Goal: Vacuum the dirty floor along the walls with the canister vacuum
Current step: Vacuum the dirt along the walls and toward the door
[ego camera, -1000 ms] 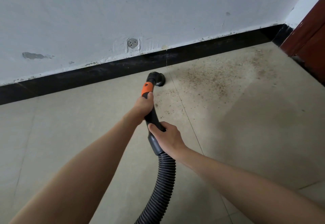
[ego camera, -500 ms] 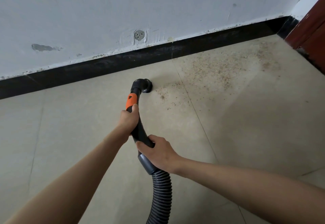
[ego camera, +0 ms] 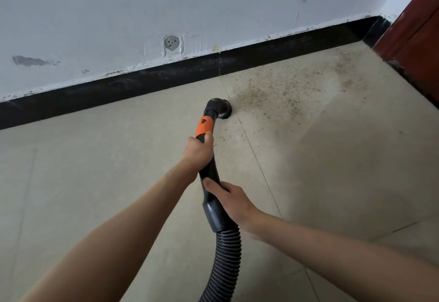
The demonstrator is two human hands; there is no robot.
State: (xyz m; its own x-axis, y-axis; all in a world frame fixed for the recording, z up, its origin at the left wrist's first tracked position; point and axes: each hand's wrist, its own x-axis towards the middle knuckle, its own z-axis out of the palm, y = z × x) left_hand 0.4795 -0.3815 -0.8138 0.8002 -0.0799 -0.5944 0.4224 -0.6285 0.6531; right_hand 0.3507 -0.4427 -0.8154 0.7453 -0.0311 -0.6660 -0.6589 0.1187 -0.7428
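Scuffed white wall [ego camera: 213,5], black baseboard [ego camera: 118,88], beige tiled floor [ego camera: 95,183], red-brown door [ego camera: 418,28].

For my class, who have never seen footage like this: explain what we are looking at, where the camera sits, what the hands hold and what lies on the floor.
No machine films this: the camera is worn on a person's head and looks down along both bare arms. The left hand grips the black vacuum handle just below its orange collar. The right hand holds the same handle lower down, near where the ribbed hose joins it. The round brush nozzle rests on the beige tiled floor, at the edge of a patch of brown crumbs and dust. Behind runs a black skirting board under a white wall. The canister itself is out of view.
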